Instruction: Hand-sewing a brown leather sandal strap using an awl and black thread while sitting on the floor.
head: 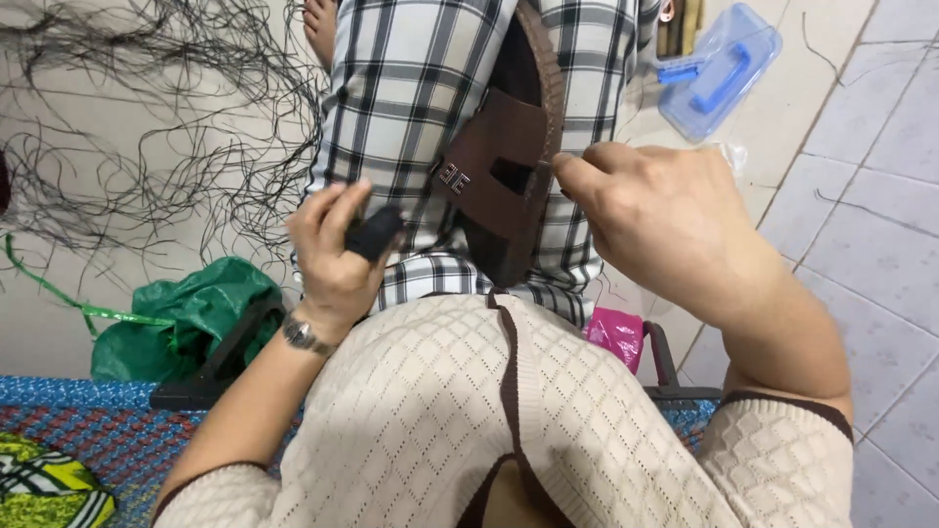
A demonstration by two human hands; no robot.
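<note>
Head view: a brown sandal (509, 176) lies on the person's lap, on checked trousers (411, 88), just above the centre of the picture. Its sole edge runs up toward 12 o'clock, and its wide strap with a cut-out faces the camera.

The right hand (650, 220) sits at 3 o'clock from the sandal. Its thumb and forefinger are pinched tight at the sandal's edge; whatever they nip is too small to make out. The other fingers are curled in.

The left hand (337, 249) sits at 9 o'clock from the sandal, just beside it. It is closed around a small black tool (377, 233), whose blunt end sticks out toward the strap. A watch (305, 335) circles that wrist.

A cream knit sweater (460, 411) with dark trim fills the picture from 5 to 7 o'clock.

At 10 to 11 o'clock, loose black threads (166, 147) sprawl over the pale floor. At 8 o'clock lies a green bag (191, 313), with a patterned mat (88, 430) below it. A pink bag (618, 332) peeks out at 4 o'clock, beside a dark seat frame (665, 367). At 1 o'clock a clear blue box (719, 68) rests on grey tiles (871, 196), well apart from both hands.
</note>
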